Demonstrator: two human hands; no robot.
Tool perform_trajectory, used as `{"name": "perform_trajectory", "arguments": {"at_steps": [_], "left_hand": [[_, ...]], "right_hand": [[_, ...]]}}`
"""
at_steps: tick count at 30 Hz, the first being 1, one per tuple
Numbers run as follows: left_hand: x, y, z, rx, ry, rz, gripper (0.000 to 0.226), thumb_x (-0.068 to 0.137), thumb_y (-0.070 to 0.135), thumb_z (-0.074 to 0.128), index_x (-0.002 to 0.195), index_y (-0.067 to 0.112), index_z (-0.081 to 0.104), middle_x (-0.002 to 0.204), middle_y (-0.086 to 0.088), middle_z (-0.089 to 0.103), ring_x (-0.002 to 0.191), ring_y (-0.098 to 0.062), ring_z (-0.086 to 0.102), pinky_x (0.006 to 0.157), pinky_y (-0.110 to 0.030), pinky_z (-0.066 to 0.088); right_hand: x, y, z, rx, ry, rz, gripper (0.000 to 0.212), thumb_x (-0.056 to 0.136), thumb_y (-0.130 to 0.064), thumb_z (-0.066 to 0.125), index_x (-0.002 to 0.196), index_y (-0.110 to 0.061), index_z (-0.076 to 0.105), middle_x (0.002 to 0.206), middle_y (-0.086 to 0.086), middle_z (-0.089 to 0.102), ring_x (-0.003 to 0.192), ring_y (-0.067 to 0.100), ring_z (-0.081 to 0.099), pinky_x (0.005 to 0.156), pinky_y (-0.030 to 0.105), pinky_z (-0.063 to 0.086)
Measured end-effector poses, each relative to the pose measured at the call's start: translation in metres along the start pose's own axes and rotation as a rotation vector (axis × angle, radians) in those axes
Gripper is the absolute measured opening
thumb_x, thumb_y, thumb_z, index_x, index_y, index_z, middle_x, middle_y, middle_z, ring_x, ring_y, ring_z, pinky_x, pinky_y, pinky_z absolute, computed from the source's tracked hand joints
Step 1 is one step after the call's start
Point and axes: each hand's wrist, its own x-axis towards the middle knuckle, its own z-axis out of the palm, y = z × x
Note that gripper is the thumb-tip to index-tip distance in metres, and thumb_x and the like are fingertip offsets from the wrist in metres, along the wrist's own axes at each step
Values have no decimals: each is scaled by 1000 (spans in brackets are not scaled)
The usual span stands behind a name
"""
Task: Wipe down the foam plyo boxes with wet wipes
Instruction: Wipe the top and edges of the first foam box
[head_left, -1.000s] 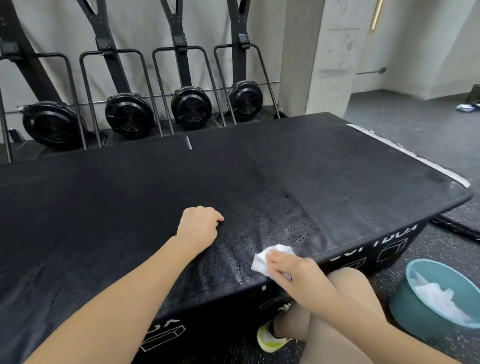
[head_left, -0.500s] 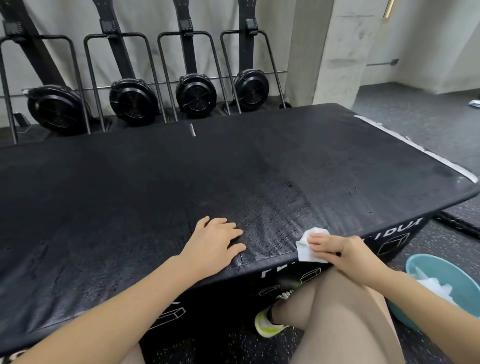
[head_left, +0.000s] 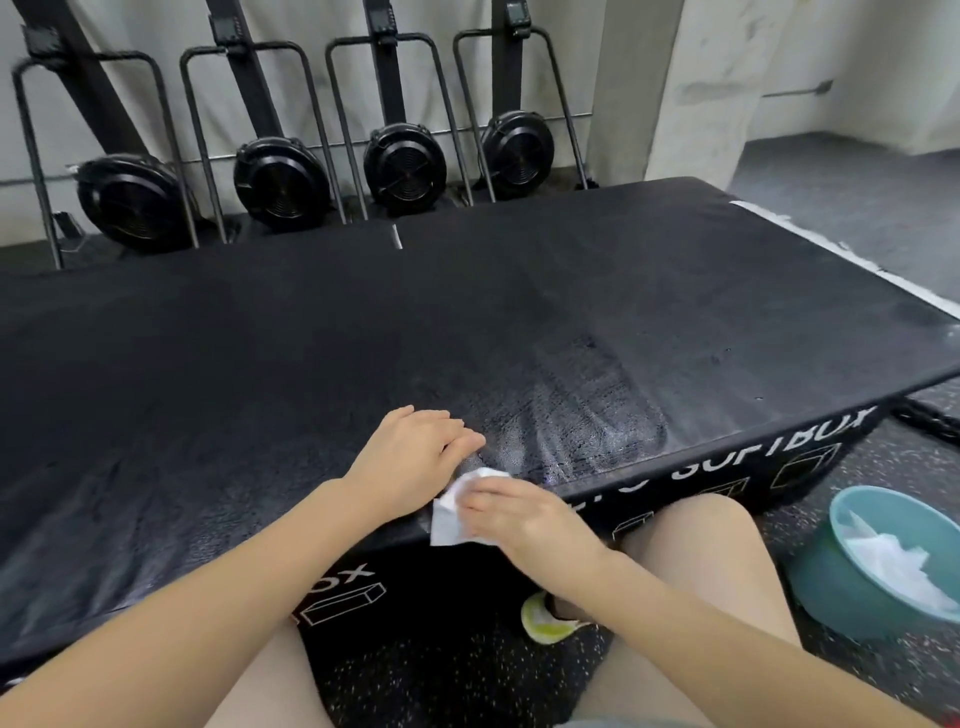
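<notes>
Covering part of the wipe (head_left: 451, 512), right hand (head_left: 524, 514)

A gym. Four black fan rowing machines (head_left: 405, 166) stand upended at 12 o'clock. Speckled rubber floor (head_left: 457, 670) lies below.
</notes>
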Motion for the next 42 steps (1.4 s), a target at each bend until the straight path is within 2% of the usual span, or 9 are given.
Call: {"name": "perform_trajectory", "arguments": {"at_steps": [3, 6, 8, 15, 22, 26, 31, 35, 42], "left_hand": [[-5, -5, 3, 16, 42, -5, 77, 88, 65, 7, 108, 32, 74, 114, 6, 70, 123, -9, 52, 118, -39, 24], [-9, -7, 1, 39, 28, -21, 51, 104, 58, 28, 117, 36, 72, 123, 12, 68, 134, -6, 46, 120, -38, 18], [-9, -10, -1, 31, 13, -49, 40, 105, 53, 35, 124, 38, 68, 135, 16, 62, 141, -5, 39, 122, -38, 14], [-6, -15, 6, -26, 34, -84, 45, 103, 57, 33, 129, 39, 66, 146, 10, 55, 146, -6, 33, 125, -41, 10], [-12, -11, -1, -56, 56, -75, 41, 107, 49, 32, 129, 40, 65, 149, 9, 52, 148, -8, 29, 125, -42, 7], [-26, -25, -8, -35, 49, -99, 41, 109, 44, 30, 128, 37, 66, 143, 9, 58, 147, -10, 33, 125, -41, 8], [-43, -43, -9, -15, 85, -139, 39, 109, 40, 35, 110, 27, 72, 119, 5, 69, 131, -11, 48, 120, -39, 14], [-53, -51, -5, -13, 141, -121, 33, 106, 36, 44, 108, 20, 73, 113, 3, 69, 120, -11, 52, 119, -39, 19], [-76, -55, 7, -59, 207, 52, 35, 103, 42, 49, 130, 28, 67, 132, 16, 63, 138, -11, 45, 120, -45, 27]], "right_hand": [[10, -26, 20, 11, -49, -73, 33, 83, 6, 64, 114, -1, 71, 126, 7, 66, 122, 22, 58, 105, 36, 45], [-5, -4, 3, -11, -28, -84, 27, 101, -8, 49, 115, -3, 72, 127, 6, 66, 123, 20, 57, 107, 31, 41], [-22, 15, -18, -53, -31, -97, 43, 110, -23, 33, 117, -5, 71, 129, 5, 66, 126, 18, 56, 111, 30, 39], [-73, 72, -91, -285, 108, 15, 32, 98, -30, 54, 93, -7, 75, 110, 0, 71, 113, 14, 61, 111, 18, 36], [-35, 35, -36, -207, 166, -135, 24, 101, -13, 54, 88, -4, 73, 93, 10, 69, 95, 26, 64, 87, 32, 47], [-4, -4, 10, -165, 130, -129, 26, 93, -11, 51, 101, -6, 75, 111, 5, 70, 109, 21, 64, 94, 34, 47], [37, -51, 39, -156, 200, -246, 8, 91, -9, 65, 86, -14, 71, 98, 0, 68, 105, 16, 61, 91, 27, 46], [57, -63, 59, -170, 165, -213, 14, 98, -24, 59, 100, -19, 72, 109, -8, 68, 116, 14, 58, 96, 30, 45], [31, -20, 27, -211, 138, -232, 36, 97, -37, 57, 124, -18, 70, 131, -4, 66, 125, 14, 58, 102, 33, 48]]}}
